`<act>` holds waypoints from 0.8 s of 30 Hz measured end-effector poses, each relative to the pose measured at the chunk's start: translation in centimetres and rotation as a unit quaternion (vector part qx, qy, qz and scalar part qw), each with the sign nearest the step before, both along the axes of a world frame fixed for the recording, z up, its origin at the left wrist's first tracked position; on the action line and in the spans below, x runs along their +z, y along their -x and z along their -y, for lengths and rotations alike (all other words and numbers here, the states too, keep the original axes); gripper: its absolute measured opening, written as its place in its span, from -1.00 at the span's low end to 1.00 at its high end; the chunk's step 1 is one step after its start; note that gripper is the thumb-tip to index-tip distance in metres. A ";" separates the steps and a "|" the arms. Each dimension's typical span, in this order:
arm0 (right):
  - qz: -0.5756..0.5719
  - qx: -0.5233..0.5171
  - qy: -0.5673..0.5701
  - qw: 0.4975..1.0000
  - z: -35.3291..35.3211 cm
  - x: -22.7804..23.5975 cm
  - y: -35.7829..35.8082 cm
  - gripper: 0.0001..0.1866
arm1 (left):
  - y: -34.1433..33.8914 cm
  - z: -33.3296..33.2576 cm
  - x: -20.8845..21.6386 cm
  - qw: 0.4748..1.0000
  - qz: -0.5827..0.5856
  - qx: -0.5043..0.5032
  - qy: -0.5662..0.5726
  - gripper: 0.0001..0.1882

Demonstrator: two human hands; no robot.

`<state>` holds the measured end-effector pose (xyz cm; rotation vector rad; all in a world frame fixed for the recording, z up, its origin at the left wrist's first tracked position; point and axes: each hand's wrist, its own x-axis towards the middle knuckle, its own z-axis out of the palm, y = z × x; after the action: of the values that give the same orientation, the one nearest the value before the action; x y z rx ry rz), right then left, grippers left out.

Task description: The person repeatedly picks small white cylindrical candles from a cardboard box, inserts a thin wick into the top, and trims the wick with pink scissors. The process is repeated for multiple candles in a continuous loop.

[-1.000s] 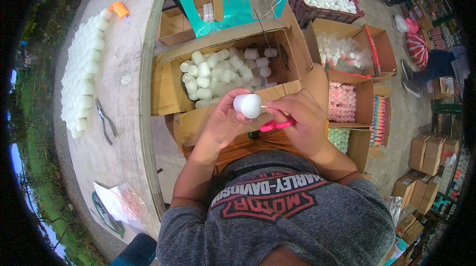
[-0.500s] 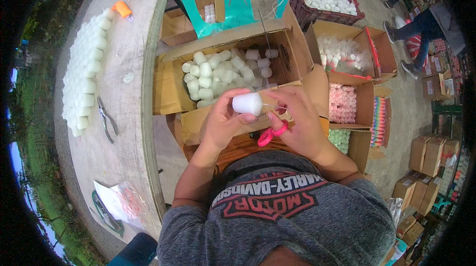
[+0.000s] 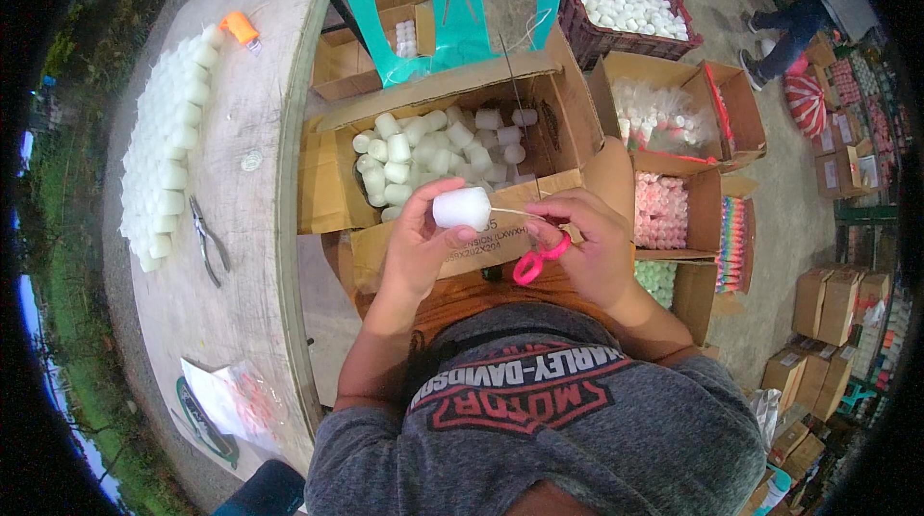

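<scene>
My left hand (image 3: pixel 421 239) is closed around a white votive candle (image 3: pixel 461 209), which lies on its side with its end toward the right. A pale wick (image 3: pixel 510 213) runs from that end to my right hand (image 3: pixel 585 235), whose fingers pinch it. Pink-handled scissors (image 3: pixel 528 269) hang in the same right hand, their blades mostly hidden. Just beyond my hands, an open cardboard box (image 3: pixel 327 169) holds many similar white candles (image 3: pixel 423 145) lying loose. A thin dark rod (image 3: pixel 513 83) stands up at the box's right side.
On the table (image 3: pixel 255 256) at left are rows of white candles (image 3: pixel 166 150), an orange-handled tool (image 3: pixel 241 28), pliers (image 3: pixel 208 242) and a plastic bag (image 3: pixel 241 399). A teal chair (image 3: pixel 452 15) stands beyond the box. At right are a candle crate (image 3: pixel 630 39) and cardboard boxes (image 3: pixel 674 155); a person (image 3: pixel 794 30) is farther off.
My left hand has moved slightly left with the candle, and my right slightly right. More wick shows between them. The person at upper right has shifted away.
</scene>
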<state>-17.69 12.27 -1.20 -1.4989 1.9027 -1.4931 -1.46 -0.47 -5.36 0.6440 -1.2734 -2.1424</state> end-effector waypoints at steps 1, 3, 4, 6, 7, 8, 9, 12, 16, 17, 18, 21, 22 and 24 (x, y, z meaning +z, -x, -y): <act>-0.040 0.010 -0.001 0.999 -0.1 0.0 0.2 -0.79 | 0.0 0.0 0.0 1.000 0.000 -0.004 0.007 -0.43; -0.025 -0.006 -0.013 1.000 -0.2 0.4 -0.1 -0.83 | 0.0 -0.2 0.1 1.000 -0.001 -0.014 0.019 -0.44; -0.018 -0.015 -0.019 1.000 -0.2 0.5 -0.3 -0.85 | 0.1 -0.3 0.3 1.000 0.002 -0.023 0.022 -0.44; -0.012 -0.021 -0.009 1.000 0.0 0.6 -0.5 -0.84 | 0.3 -0.6 0.6 0.999 0.007 -0.040 0.027 -0.45; -0.009 -0.024 -0.004 1.000 0.0 0.6 -0.6 -0.84 | 0.3 -0.7 0.7 0.999 0.014 -0.044 0.029 -0.45; -0.017 -0.020 -0.002 1.000 0.1 0.4 -0.7 -0.84 | 0.3 -0.7 0.7 0.998 0.021 -0.049 0.030 -0.45; -0.024 -0.017 0.000 1.000 0.2 0.1 -0.8 -0.84 | 0.3 -0.7 0.7 0.998 0.027 -0.053 0.032 -0.45; -0.038 -0.011 -0.002 0.999 0.3 0.0 -1.0 -0.84 | 0.6 -1.1 0.2 0.996 0.014 -0.044 0.074 -0.42; -0.010 -0.034 -0.006 0.999 0.7 0.4 -1.2 -0.83 | 0.6 -0.9 1.2 0.999 0.021 -0.016 0.031 -0.37; -0.017 -0.025 -0.003 1.000 0.6 0.3 -1.0 -0.83 | 0.6 -0.7 1.2 0.999 0.011 -0.005 0.038 -0.36; -0.025 -0.017 0.001 1.000 0.3 0.1 -0.6 -0.84 | 0.5 -0.5 1.2 0.999 0.002 0.007 0.045 -0.35; -0.039 0.007 -0.006 0.999 0.2 -0.2 -0.5 -0.85 | 0.0 -0.3 0.8 0.999 0.019 -0.031 0.039 -0.35; -0.043 0.014 -0.011 0.999 0.2 -0.2 -0.6 -0.86 | 0.0 -0.4 0.8 0.998 0.032 -0.040 0.043 -0.34; -0.031 0.008 -0.023 0.999 0.2 -0.4 -0.8 -0.82 | 0.3 -0.8 0.9 0.995 0.057 -0.059 0.051 -0.32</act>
<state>-16.85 12.08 -1.58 -1.5528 1.9407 -1.4029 -1.73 0.35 -4.48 0.6713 -1.5061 -2.1431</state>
